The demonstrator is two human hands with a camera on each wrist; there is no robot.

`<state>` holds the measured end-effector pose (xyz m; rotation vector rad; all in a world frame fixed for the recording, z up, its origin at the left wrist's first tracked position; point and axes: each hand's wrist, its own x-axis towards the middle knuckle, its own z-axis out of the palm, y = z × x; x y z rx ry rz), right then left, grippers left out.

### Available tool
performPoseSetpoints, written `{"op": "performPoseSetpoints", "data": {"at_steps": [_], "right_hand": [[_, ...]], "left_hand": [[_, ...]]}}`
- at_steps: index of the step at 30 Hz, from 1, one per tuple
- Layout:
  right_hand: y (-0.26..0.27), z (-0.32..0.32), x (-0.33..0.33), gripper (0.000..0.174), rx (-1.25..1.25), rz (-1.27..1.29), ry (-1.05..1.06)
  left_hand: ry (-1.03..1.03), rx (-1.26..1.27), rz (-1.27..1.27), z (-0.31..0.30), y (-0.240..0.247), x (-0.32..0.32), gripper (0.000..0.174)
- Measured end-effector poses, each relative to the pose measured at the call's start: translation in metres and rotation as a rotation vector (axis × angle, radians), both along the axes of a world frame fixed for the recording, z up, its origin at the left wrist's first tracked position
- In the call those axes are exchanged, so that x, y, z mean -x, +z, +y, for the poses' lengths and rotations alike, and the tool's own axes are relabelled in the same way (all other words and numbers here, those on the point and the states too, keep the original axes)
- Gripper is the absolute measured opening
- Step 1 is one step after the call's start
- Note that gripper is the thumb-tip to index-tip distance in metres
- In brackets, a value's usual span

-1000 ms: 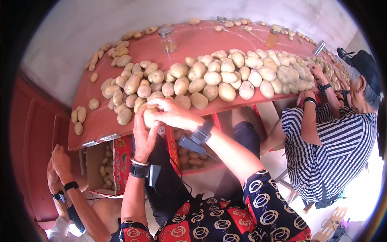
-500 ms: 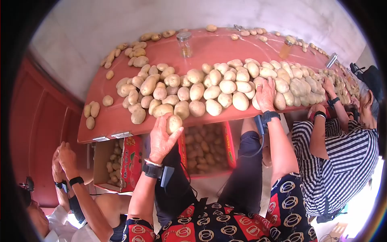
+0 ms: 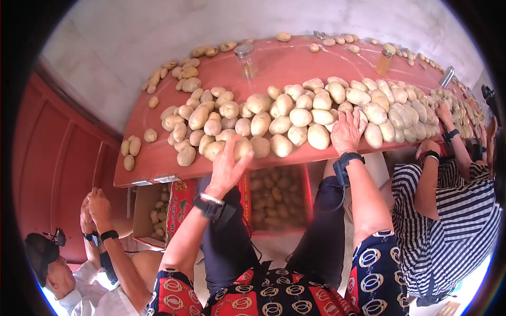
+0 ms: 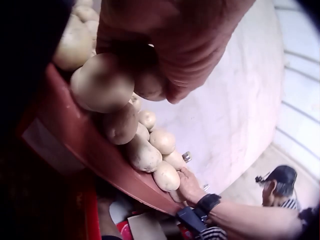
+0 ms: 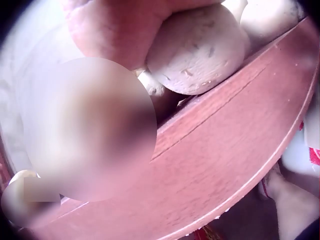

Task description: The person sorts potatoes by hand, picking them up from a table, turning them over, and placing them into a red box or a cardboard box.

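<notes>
Pinching potato inside L grip, nr tbl edge; R grip touching pile, hold unclear.

The bright head view bows toward black edges.

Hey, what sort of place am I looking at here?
Probably an indoor potato-sorting spot: potatoes are heaped along a red table, boxes below hold more, and a person in stripes is at the same table.
</notes>
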<state>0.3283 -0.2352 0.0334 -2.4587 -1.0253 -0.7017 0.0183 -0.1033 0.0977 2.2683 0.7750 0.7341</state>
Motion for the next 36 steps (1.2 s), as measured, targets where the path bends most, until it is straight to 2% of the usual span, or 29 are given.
{"op": "performPoseSetpoints", "data": {"at_steps": [1,9,14,16,17,18,22,24,25,27,32,34,36], "right_hand": [[0.0,0.0,0.0,0.032,0.006,-0.005,0.003],[0.001,0.0,0.004,0.032,-0.031,0.011,0.016],[0.003,0.0,0.006,0.033,-0.026,0.035,0.009],[0.003,0.001,0.006,0.033,-0.019,0.041,-0.004],[0.002,0.001,0.006,0.034,-0.021,0.043,0.001],[0.001,0.001,0.006,0.034,-0.024,0.045,0.007],[0.002,0.0,0.006,0.034,-0.018,0.056,0.01],[0.001,0.0,0.005,0.034,-0.037,0.043,0.018],[0.001,0.001,0.004,0.034,-0.041,0.041,0.023],[-0.001,0.001,0.002,0.034,-0.025,0.034,0.016],[-0.001,0.004,0.0,0.034,-0.028,0.027,0.021],[-0.003,-0.001,-0.001,0.034,-0.012,0.031,0.019],[-0.003,0.002,-0.003,0.033,-0.009,0.02,0.019]], "left_hand": [[-0.036,-0.15,-0.027,0.012,-0.003,-0.012,0.049],[0.089,-0.24,-0.021,0.055,0.018,-0.122,0.049],[0.191,-0.148,-0.099,0.073,-0.004,-0.162,0.052],[0.104,-0.139,-0.047,0.082,-0.019,-0.165,0.055],[0.116,-0.245,0.061,0.086,-0.026,-0.166,0.056],[0.128,-0.35,0.169,0.091,-0.032,-0.167,0.057],[0.098,-0.31,0.196,0.102,-0.032,-0.158,0.054],[-0.074,-0.227,0.009,0.109,-0.028,-0.148,0.046],[-0.07,-0.231,0.008,0.111,-0.025,-0.141,0.046],[-0.133,-0.04,-0.098,0.112,-0.021,-0.126,0.042],[-0.016,0.059,-0.074,0.099,0.012,-0.085,0.036],[-0.012,0.1,-0.248,0.09,0.013,-0.065,0.034],[-0.018,0.112,-0.254,0.079,0.019,-0.04,0.031]]}}
